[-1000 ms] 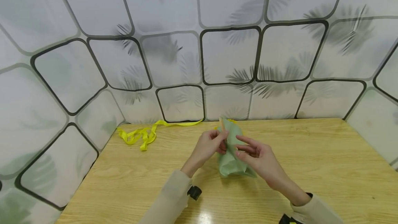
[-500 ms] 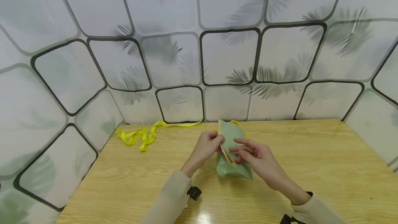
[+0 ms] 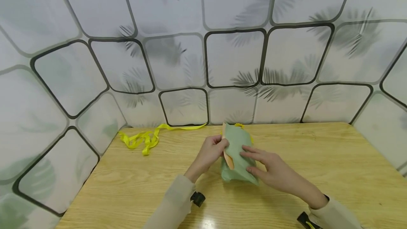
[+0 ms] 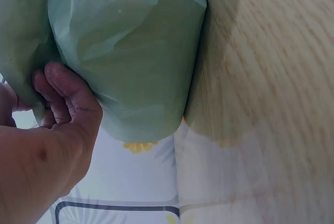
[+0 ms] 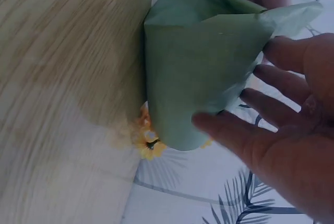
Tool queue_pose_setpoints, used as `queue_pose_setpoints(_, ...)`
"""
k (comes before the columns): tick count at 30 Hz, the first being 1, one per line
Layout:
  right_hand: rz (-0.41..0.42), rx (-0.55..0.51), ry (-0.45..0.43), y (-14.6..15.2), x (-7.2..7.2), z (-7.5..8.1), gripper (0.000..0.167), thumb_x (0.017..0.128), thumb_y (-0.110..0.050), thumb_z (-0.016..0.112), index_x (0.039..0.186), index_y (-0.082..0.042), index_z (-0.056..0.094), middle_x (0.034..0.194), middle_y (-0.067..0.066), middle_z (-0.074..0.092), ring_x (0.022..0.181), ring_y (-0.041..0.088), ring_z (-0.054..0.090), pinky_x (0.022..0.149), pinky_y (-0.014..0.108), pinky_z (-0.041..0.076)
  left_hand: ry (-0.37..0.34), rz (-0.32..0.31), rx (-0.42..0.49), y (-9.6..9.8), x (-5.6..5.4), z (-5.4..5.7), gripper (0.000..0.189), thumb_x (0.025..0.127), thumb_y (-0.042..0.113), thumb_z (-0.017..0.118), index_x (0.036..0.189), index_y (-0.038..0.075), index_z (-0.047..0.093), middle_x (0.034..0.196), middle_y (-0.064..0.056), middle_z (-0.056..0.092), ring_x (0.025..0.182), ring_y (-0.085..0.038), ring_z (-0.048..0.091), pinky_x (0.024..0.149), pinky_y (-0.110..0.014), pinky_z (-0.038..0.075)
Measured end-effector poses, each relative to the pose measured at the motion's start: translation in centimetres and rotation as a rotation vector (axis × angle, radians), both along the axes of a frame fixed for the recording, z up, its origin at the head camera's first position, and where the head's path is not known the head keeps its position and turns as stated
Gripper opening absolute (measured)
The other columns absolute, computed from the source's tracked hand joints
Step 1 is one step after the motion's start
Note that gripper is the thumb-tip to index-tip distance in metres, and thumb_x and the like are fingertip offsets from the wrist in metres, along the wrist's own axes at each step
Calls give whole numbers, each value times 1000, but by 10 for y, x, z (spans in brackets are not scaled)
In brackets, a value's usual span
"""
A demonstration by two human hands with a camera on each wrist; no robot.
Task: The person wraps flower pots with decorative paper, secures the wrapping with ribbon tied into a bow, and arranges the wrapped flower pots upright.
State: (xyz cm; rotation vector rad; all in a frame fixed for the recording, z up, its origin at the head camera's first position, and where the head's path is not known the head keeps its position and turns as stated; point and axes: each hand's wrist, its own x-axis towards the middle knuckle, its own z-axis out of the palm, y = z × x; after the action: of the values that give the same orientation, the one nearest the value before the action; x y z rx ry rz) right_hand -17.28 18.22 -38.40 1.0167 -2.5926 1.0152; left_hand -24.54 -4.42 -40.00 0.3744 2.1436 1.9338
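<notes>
The green paper wrap (image 3: 236, 153) is lying on the surface (image 3: 143, 190) close to the far edge, about midway between the far-left and far-right corners. Its long axis is running roughly toward the near edge. The end pointing to the near edge is ending in creases and a sharp corner; the opposite end is presenting a rounded form in the right wrist view. A peach-coloured flap (image 3: 229, 162) is showing along the left side of the wrap. Yellow flowers (image 3: 239, 125) are protruding at the far end, and an orange tint is appearing beside them in the right wrist view.

I am pinching the left margin of the wrap with my left grip (image 3: 209, 151), thumb on top, fingers curling behind the paper. I am keeping my right grip (image 3: 270, 167) wide: the fingers are extending, spread apart, and the fingertips are resting on the right side of the wrap.

A yellow ribbon (image 3: 144, 139) is lying in loose loops near the far-left corner, with one strand running along the far edge. Black wrist units (image 3: 198, 198) are sitting at the cuffs of both beige sleeves (image 3: 173, 200). A patterned backdrop (image 3: 178, 63) is standing behind the far edge, displaying rounded outlines and grey leaves.
</notes>
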Motion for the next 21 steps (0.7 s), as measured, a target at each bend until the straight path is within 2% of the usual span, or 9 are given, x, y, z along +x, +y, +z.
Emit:
queue_pose_setpoints(4,82,-47,-84,4,-3,-7,44,100,-7,65,143,-2,58,152,26,50,131,45,53,86,42,61,-69,-7,57,0,1,-2,21,98,15,49,91,3,65,79,3,67,71,-6,66,68,-22,57)
queue_pose_setpoints(6,105,-71,-99,5,-5,-10,44,100,-6,64,144,-2,57,153,26,49,135,41,49,87,40,61,-103,-10,97,0,1,-3,21,98,14,49,92,2,65,79,2,68,73,-6,67,71,-22,58)
queue_pose_setpoints(11,127,-74,-88,9,-9,-15,46,101,-6,63,147,-5,55,154,26,47,137,27,48,87,33,61,-172,-36,191,1,-1,-5,21,99,11,46,91,1,63,78,3,68,73,-7,67,71,-22,57)
queue_pose_setpoints(14,119,-35,-57,10,-10,-16,47,101,-9,64,148,-7,55,154,25,48,134,32,54,84,26,60,-199,-42,218,0,0,-6,20,99,10,47,93,1,64,78,3,68,72,-7,66,69,-22,55)
queue_pose_setpoints(18,91,40,7,9,-10,-15,46,101,-11,64,147,-10,57,154,21,51,129,39,59,88,27,58,-186,-30,168,-1,2,-3,20,100,15,52,96,2,67,78,3,69,71,-7,66,68,-22,56)
queue_pose_setpoints(21,81,64,38,10,-9,-14,46,101,-11,64,147,-10,57,153,20,52,127,38,60,91,31,58,-125,-17,40,-3,4,2,24,102,25,58,92,5,67,77,3,66,69,-9,65,68,-26,58)
